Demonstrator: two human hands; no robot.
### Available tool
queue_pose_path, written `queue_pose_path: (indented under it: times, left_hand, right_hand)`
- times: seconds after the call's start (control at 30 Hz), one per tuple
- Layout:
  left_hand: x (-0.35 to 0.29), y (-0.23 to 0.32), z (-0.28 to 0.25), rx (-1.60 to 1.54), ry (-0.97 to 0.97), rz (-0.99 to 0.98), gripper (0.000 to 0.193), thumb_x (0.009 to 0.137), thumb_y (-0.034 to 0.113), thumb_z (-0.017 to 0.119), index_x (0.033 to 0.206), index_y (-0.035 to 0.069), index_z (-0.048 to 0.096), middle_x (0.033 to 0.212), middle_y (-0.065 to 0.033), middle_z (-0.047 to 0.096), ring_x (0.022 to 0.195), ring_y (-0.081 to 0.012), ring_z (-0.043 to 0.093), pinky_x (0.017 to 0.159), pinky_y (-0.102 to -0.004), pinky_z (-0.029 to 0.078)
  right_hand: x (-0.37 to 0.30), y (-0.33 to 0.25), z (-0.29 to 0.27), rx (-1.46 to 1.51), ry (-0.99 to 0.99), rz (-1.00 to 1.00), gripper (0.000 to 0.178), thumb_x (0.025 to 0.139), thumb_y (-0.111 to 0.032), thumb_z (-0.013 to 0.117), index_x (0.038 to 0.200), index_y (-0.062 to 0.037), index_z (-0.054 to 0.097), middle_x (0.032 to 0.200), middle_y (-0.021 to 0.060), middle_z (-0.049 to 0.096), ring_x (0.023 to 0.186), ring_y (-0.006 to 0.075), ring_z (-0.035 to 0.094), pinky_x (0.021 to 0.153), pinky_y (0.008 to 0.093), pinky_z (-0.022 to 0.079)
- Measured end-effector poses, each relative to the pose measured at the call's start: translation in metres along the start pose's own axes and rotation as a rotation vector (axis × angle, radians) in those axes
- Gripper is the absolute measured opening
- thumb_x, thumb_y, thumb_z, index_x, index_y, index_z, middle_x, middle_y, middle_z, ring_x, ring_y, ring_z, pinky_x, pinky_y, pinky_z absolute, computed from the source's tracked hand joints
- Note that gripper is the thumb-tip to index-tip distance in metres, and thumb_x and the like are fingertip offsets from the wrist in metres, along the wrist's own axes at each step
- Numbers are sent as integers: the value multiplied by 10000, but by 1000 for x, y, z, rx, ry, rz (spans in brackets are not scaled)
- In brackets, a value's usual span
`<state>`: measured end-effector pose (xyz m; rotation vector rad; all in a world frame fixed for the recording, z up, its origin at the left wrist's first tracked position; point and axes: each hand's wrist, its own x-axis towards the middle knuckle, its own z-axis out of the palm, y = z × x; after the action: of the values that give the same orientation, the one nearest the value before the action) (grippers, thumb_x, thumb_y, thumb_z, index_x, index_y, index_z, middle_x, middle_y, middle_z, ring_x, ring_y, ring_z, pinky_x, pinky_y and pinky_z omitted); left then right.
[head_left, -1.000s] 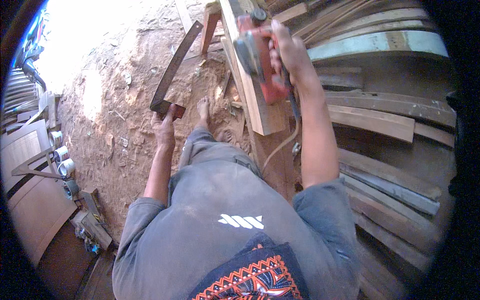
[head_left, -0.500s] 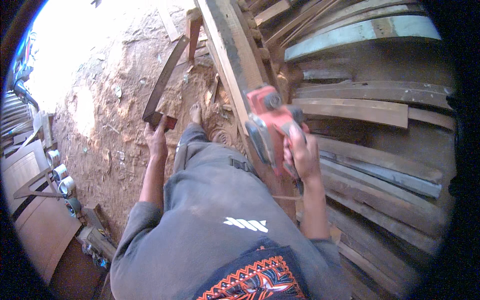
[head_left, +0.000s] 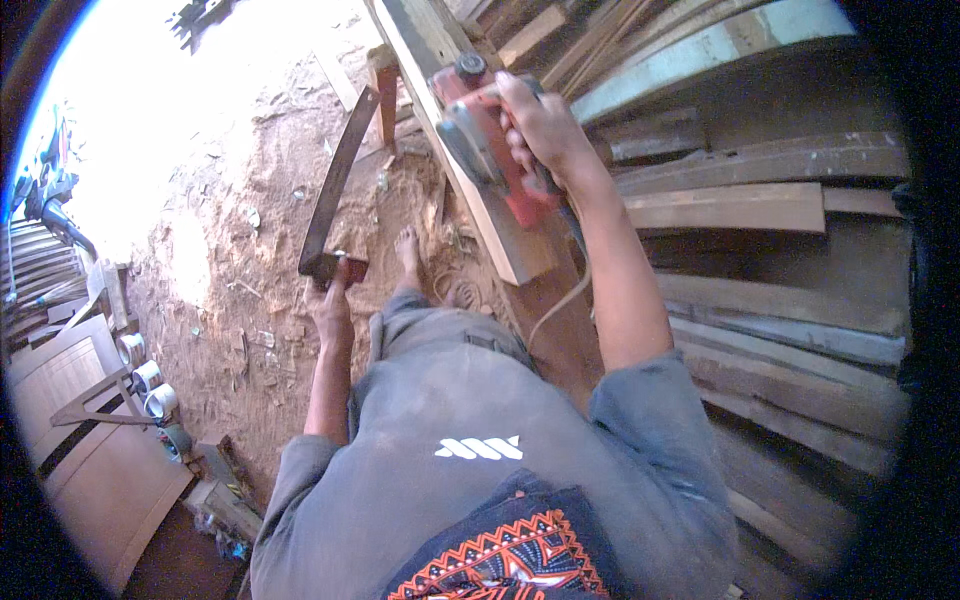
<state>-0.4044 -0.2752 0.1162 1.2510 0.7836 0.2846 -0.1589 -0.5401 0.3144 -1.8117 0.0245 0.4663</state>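
Note:
My left hand (head_left: 330, 298) is closed round the dark reddish stock of a try square (head_left: 338, 185), whose long blade points away over the dirt floor. My right hand (head_left: 548, 130) grips the handle of a red electric planer (head_left: 490, 135), and its cord (head_left: 560, 305) trails back toward me. The planer is over a long squared timber (head_left: 520, 252) with a pale side face. Whether its sole touches the wood, I cannot tell. Beneath the timber runs a brown wooden support (head_left: 555, 340).
Stacked boards (head_left: 740, 210) fill the right side, a pale blue-green plank (head_left: 720, 55) among them. A reddish wooden post (head_left: 386, 105) stands by the timber's far part. To the left lie wooden panels (head_left: 75, 385) and several round tins (head_left: 147, 376). My bare foot (head_left: 408, 250) is on the littered dirt floor.
My right hand has carried the planer forward and to the left, along the timber, whose near end now shows. The left hand still holds the try square, little moved.

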Motion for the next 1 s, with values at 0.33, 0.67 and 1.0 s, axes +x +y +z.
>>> queue_pose_path:
  times: [0.33,0.67,1.0]
  left_hand:
    - [-34,3,68,77,-477,261,123,958,-28,639,1067,6,684,996,-63,744,887,-150,688,806,-309,548]
    - [-53,-28,155,571,-604,564,203,880,-19,663,1054,55,735,960,-99,762,857,-181,719,775,-320,562]
    - [-67,-30,148,581,-663,625,197,883,-45,652,1048,26,734,981,-86,769,893,-170,727,805,-302,569]
  right_hand:
    - [-298,91,-56,83,189,304,492,1031,-497,526,892,-36,625,606,-37,493,484,53,452,430,243,350]
    - [-376,143,-48,192,414,446,516,1031,-521,551,1007,-13,639,643,-27,505,521,57,456,459,234,377]
    - [-378,140,-52,194,331,267,550,1039,-538,530,1070,0,641,670,-31,491,566,54,461,493,226,383]
